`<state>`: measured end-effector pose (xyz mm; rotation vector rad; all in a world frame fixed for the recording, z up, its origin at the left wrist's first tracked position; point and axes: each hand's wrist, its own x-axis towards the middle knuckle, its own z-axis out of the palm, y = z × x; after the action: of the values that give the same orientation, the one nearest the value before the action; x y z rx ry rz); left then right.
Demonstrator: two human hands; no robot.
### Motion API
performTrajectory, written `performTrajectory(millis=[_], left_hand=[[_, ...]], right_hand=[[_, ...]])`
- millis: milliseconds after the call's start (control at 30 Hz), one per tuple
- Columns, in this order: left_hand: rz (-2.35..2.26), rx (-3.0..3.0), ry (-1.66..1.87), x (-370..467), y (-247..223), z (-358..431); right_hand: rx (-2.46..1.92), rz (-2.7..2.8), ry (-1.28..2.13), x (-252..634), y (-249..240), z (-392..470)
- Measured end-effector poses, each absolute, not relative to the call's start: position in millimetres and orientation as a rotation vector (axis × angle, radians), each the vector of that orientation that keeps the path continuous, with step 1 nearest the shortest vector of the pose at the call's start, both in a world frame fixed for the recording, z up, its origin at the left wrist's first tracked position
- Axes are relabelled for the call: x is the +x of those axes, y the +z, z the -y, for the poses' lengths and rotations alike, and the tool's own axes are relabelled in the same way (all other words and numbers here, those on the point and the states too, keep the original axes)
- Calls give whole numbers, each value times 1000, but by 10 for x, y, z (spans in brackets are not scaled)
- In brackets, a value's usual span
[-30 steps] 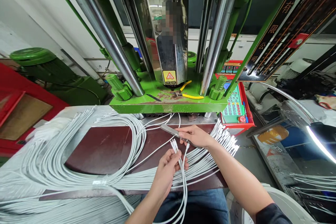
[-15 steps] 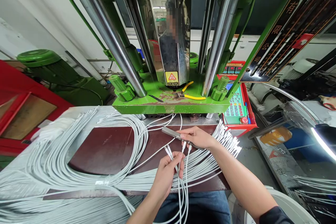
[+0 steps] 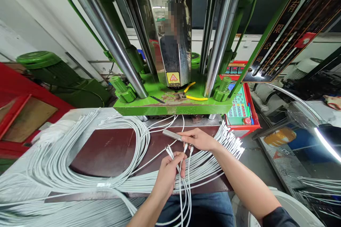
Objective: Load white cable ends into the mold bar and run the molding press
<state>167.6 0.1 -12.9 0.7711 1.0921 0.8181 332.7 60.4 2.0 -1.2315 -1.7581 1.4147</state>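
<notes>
Seen from the head camera, a person's left hand (image 3: 170,168) pinches a few slim white cables (image 3: 170,153) between thumb and fingers, their tips fanning up over a dark brown board (image 3: 106,150) and their lengths hanging down past its front edge. Just beyond, the right hand (image 3: 199,139) grips a flat metal bar (image 3: 172,134) above the board, thumb on top. Two white plugs (image 3: 185,147) stand at the bar's near side, close to the right hand's fingers; whether they are seated in it cannot be told. A taped bundle of pale cables (image 3: 133,181) sweeps across the board beneath both hands, its ends splayed at right. Behind rises a green press (image 3: 170,110), yellow-handled pliers (image 3: 195,97) lying on its ledge, a red-framed control panel (image 3: 238,108) beside it.
</notes>
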Motion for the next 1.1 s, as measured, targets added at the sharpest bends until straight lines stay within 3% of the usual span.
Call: performTrajectory(millis=[367,1100], left_hand=[[-974,632,953,1602,-171,30],[-1053,708,879,1560,-149,-75]], right_hand=[[-1196,1682,1537,3428,-31,-649],[-1157,1792,1492,3378,26,-600]])
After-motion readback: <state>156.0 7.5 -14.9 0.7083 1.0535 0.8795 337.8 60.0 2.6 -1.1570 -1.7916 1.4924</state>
